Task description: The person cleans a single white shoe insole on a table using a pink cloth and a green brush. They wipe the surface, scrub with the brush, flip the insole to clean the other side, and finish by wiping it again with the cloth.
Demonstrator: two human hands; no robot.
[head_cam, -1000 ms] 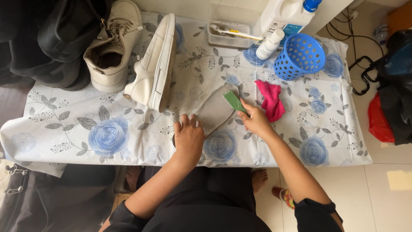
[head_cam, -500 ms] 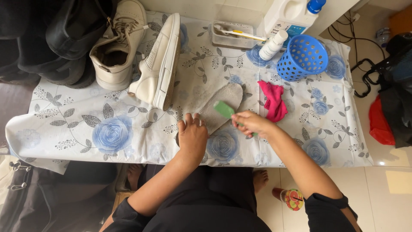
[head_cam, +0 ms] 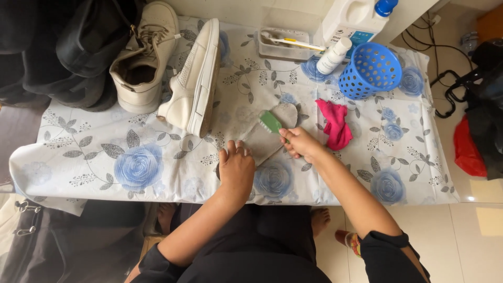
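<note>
Pressing down with the left hand (head_cam: 236,167) on the near end of a pale grey insole (head_cam: 257,142), fingers laid out flat and together, palm down, clenched on nothing, just pinning. Gripping a small green brush (head_cam: 271,121) in the right hand (head_cam: 301,144), fingers curled tight round the handle, head of the brush poking out toward the far end of that insole and touching it (bristle side hidden from up here, so no telling how hard).

Now the geometry. Lying flat on the floral tablecloth (head_cam: 131,162), near the front edge, with the long axis running on a slant: from near and left, under the left palm, away to far and right, up by the brush. Heel end to the left hand, then, toe end to the right. Right hand plainly the nearer to the far tip; left hand well short of it, anchored at the other end. Brush head set roughly across the insole rather than along it.

Around all this: a pink cloth (head_cam: 335,126) just beside the right hand, a blue basket (head_cam: 371,71) beyond, and a cream sneaker on its side (head_cam: 196,78) off to the far left, apart from both hands.
</note>
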